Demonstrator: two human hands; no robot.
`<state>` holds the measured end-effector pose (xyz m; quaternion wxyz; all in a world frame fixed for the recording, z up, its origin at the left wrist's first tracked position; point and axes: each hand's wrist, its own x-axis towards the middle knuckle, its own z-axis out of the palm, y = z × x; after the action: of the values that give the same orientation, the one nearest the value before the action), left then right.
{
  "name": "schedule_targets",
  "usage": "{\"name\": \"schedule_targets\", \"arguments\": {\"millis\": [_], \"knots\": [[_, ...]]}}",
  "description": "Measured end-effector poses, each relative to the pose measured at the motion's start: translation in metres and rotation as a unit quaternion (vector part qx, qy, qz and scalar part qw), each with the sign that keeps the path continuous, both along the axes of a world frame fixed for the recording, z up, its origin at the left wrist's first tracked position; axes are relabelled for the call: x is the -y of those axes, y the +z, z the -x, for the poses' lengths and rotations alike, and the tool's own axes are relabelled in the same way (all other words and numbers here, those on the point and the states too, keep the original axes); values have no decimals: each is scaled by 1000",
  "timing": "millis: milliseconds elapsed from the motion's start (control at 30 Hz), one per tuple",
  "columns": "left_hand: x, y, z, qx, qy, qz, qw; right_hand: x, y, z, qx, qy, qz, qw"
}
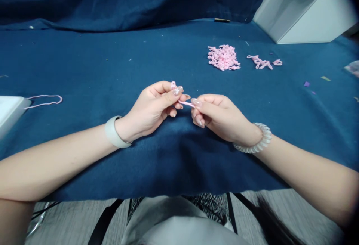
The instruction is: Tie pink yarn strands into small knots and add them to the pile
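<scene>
My left hand (150, 112) and right hand (220, 116) are close together above the middle of the blue cloth (179, 62), each pinching one end of a short pink yarn strand (186, 104). A small pink loop (173, 85) pokes up from my left fingers, though I can't quite make out how it sits in the grip. A pale wristband (114, 132) circles my left wrist and a clear coil bracelet (254, 139) my right. Toward the far edge, right of centre, lies a heap of pink yarn loops (223, 57), with a looser pink cluster (262, 62) just beside it. At the left edge, a length of pink yarn (45, 101) meets a flat white object (9, 112). A white container (303, 9) stands at the far right corner.
</scene>
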<state>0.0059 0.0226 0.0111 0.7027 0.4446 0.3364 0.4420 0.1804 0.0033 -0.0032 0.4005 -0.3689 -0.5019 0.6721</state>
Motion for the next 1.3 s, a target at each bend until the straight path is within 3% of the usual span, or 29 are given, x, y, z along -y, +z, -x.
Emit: {"name": "schedule_targets", "arguments": {"millis": [167, 500, 667, 1000, 1200, 1300], "knots": [[0, 1, 2, -19, -20, 2, 1000, -2, 1, -2, 17, -2, -18, 1000], [1, 2, 3, -65, 8, -1, 998, -5, -2, -5, 69, 50, -11, 996], [-1, -1, 5, -104, 56, -63, 991, -6, 0, -7, 53, 38, 21, 998], [-3, -4, 7, -241, 145, -199, 939, -6, 1, -6, 47, 27, 36, 998], [-5, -4, 7, -268, 166, -210, 925, -5, 2, -6, 51, 23, 35, 998], [-7, -5, 7, -253, 163, -195, 933, -5, 2, -6, 50, 24, 37, 998]]}}
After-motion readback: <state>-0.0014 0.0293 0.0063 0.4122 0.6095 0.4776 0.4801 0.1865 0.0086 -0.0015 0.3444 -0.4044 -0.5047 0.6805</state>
